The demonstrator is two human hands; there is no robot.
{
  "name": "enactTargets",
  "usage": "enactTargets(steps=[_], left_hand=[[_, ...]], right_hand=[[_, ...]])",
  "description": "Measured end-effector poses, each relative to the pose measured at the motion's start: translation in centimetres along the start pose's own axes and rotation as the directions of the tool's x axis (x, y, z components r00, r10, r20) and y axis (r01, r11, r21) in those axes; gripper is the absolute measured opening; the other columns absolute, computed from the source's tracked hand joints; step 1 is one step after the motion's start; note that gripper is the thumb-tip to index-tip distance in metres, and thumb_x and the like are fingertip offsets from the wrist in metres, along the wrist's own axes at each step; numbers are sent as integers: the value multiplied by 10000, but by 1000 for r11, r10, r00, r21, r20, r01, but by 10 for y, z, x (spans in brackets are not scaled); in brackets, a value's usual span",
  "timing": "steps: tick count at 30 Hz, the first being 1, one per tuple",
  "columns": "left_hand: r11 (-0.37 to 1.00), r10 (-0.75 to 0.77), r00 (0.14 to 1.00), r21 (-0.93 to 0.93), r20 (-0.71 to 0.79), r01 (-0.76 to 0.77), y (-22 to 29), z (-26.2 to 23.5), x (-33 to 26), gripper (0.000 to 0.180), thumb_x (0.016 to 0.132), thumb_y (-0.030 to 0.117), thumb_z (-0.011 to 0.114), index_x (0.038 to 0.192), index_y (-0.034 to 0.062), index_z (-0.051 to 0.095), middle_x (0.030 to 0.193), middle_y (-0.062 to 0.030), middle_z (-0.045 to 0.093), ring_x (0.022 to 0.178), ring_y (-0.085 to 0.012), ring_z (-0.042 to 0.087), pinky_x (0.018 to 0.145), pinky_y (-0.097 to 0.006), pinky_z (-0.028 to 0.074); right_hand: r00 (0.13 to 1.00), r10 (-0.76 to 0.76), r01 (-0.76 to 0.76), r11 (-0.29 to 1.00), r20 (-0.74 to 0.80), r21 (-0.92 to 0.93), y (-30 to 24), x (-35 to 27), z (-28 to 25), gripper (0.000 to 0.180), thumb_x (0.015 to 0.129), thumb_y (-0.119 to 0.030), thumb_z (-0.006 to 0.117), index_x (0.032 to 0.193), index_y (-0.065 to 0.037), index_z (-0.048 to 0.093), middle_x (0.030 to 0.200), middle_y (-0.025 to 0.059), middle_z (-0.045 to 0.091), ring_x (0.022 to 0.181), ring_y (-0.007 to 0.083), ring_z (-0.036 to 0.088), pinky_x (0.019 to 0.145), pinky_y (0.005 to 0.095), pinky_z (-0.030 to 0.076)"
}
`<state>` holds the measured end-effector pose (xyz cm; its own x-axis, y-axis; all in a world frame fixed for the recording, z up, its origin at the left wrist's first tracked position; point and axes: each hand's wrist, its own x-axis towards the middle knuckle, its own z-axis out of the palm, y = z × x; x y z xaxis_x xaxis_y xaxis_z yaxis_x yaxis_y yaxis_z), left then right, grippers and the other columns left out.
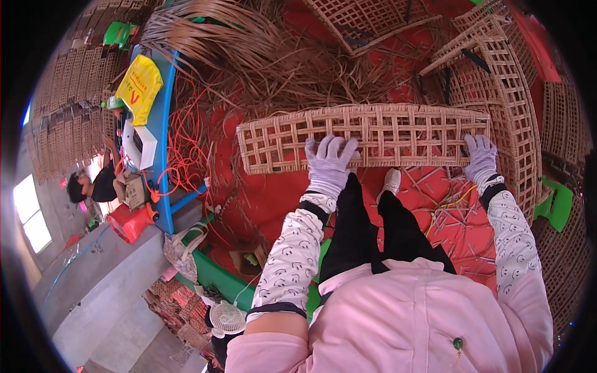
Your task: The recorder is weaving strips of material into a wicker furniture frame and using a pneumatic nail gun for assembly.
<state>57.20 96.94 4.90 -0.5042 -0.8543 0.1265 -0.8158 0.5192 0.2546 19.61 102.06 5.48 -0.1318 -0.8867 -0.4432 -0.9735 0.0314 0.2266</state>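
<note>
A long, narrow woven lattice panel [398,133] in tan cane or straw lies crosswise in front of me, its far edge slightly bowed. My left hand [329,163], in a pale striped glove, has its fingers apart and bent over the near edge, left of the middle. At the right end, my right hand [481,158], gloved alike, grips the corner with its fingers over the lattice. Both thumbs are partly hidden. White patterned sleeves cover both forearms.
Loose dry strips [292,68] heap beyond the panel on red floor sheeting [217,149]. Larger woven frames [497,87] stand at the right. A blue table [163,137] on the left bears a yellow bag [140,88]; orange hose [186,143] tangles beside it. Another person [96,183] is farther left.
</note>
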Motion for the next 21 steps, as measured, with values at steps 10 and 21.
enactTargets(steps=[10,21], left_hand=[[988,-28,991,-144,133,47,-12,-13,10,620,515,258,766,1084,226,520,1061,-32,501,1051,-244,448,900,-429,327],[980,-83,965,198,250,33,-59,-14,-16,785,568,211,738,1277,168,404,1296,-107,363,1223,-297,313,1026,-484,203]], right_hand=[[971,4,49,975,-240,215,-3,-8,-19,840,515,-308,755,1255,-192,374,1282,120,346,1222,302,306,972,479,239],[913,396,92,-434,98,896,9,-32,42,574,790,-44,589,1297,4,322,1145,76,482,970,128,499,832,251,432]])
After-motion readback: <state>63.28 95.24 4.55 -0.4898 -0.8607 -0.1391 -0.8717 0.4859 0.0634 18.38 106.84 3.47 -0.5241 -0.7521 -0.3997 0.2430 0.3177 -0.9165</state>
